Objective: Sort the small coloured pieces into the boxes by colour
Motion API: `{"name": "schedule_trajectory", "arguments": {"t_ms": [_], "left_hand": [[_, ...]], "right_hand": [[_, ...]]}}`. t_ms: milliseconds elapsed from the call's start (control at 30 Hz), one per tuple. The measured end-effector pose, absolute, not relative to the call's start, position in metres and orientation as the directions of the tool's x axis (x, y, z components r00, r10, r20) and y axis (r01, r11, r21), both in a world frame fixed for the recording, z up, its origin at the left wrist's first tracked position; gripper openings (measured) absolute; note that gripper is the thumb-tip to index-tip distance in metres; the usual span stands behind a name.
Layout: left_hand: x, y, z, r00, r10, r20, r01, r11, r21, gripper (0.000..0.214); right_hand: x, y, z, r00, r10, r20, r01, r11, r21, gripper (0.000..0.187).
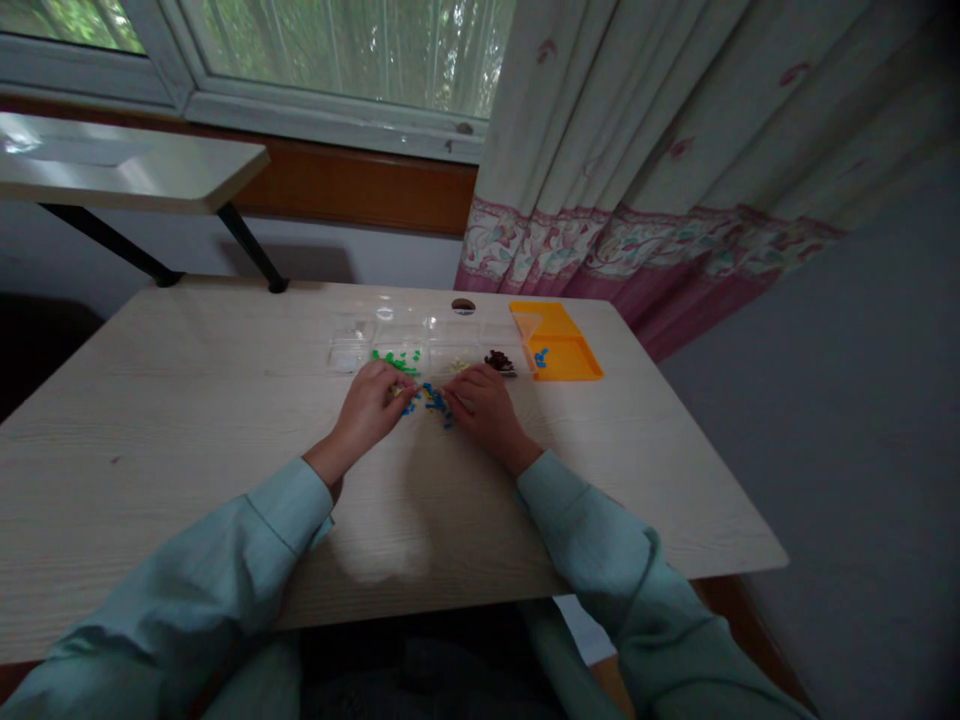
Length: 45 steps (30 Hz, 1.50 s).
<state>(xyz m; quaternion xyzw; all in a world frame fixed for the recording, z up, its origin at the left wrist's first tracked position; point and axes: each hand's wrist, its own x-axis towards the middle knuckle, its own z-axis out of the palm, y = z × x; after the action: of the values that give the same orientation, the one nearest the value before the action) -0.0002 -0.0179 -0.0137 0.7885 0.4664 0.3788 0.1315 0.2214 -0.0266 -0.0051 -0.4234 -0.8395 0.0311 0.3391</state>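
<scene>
Both my hands rest on a pale wooden table [187,420], either side of a small pile of blue pieces [431,398]. My left hand [371,400] has its fingers curled down at the pile's left edge. My right hand [484,400] is also curled, fingertips pinched at the pile's right edge. What the fingers hold is too small to make out. Just beyond the hands lies a clear compartment box [360,335] with green pieces [396,358], pale pieces [459,364] and dark brown pieces [499,360] in separate cells.
An orange tray [570,365] with a few blue pieces [541,355] sits right of the clear box. A dark round hole [463,305] marks the table's far edge. A second table [127,165] stands at the back left under the window. Curtains [675,150] hang at the right.
</scene>
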Motion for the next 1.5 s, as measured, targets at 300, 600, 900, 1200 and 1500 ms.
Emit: {"name": "schedule_trajectory", "arguments": {"t_ms": [300, 600, 900, 1200, 1500], "left_hand": [[0.015, -0.024, -0.012, 0.217, 0.851, 0.479, 0.483, -0.52, 0.704, 0.02], [0.017, -0.026, -0.009, 0.214, 0.878, 0.427, 0.477, -0.476, 0.739, 0.019], [0.017, -0.025, -0.013, 0.213, 0.85, 0.482, 0.446, -0.524, 0.726, 0.017], [0.017, -0.026, -0.014, 0.202, 0.88, 0.43, 0.464, -0.473, 0.749, 0.017], [0.018, -0.028, -0.009, 0.227, 0.876, 0.426, 0.48, -0.481, 0.734, 0.022]], "right_hand": [[0.212, -0.032, -0.005, -0.424, 0.704, 0.569, 0.673, 0.666, -0.323, 0.02], [0.21, -0.036, -0.001, -0.377, 0.744, 0.552, 0.702, 0.618, -0.353, 0.017], [0.21, -0.032, -0.008, -0.393, 0.707, 0.588, 0.655, 0.664, -0.361, 0.018], [0.21, -0.034, -0.005, -0.381, 0.715, 0.587, 0.632, 0.664, -0.399, 0.017], [0.21, -0.034, -0.005, -0.385, 0.718, 0.579, 0.623, 0.665, -0.411, 0.015]]}}
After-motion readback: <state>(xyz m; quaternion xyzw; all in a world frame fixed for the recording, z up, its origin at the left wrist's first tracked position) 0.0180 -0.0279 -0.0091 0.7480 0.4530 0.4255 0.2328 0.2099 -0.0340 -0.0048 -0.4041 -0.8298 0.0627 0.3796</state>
